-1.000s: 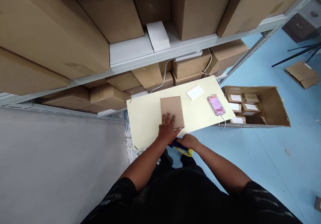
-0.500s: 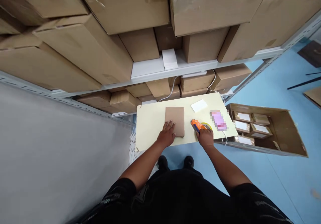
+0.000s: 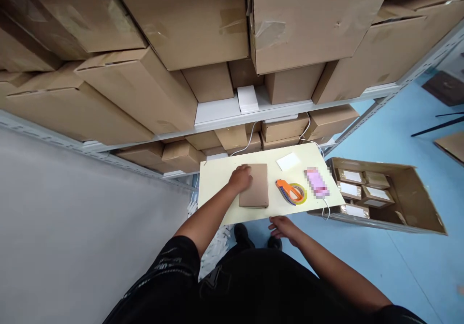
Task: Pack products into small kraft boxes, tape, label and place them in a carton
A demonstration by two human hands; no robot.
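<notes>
A flat brown cardboard box (image 3: pixel 258 188) lies on a pale yellow tabletop (image 3: pixel 213 184). My left hand (image 3: pixel 240 179) is at the box's upper left edge, its fingers curled over the edge. The hand itself hides part of that grip. Just off the table's front edge, my right hand (image 3: pixel 284 228) hangs with fingers stretched and apart, holding nothing. To the right of the box rests an orange tape dispenser (image 3: pixel 288 188) with a yellowish tape roll, untouched. Behind it is a white sheet or card (image 3: pixel 288 161).
A pixelated pink phone-like object (image 3: pixel 316 183) with a white cable lies at the table's right. Beyond it stands an open carton (image 3: pixel 416 193) holding several small labelled boxes. A shelf (image 3: pixel 282 109) stacked with large cartons rises behind the table; a grey wall (image 3: pixel 90 227) stands left.
My right hand has let go of the tape dispenser and moved toward me, off the table. My left hand has gone from flat on the box to curled at its upper left edge.
</notes>
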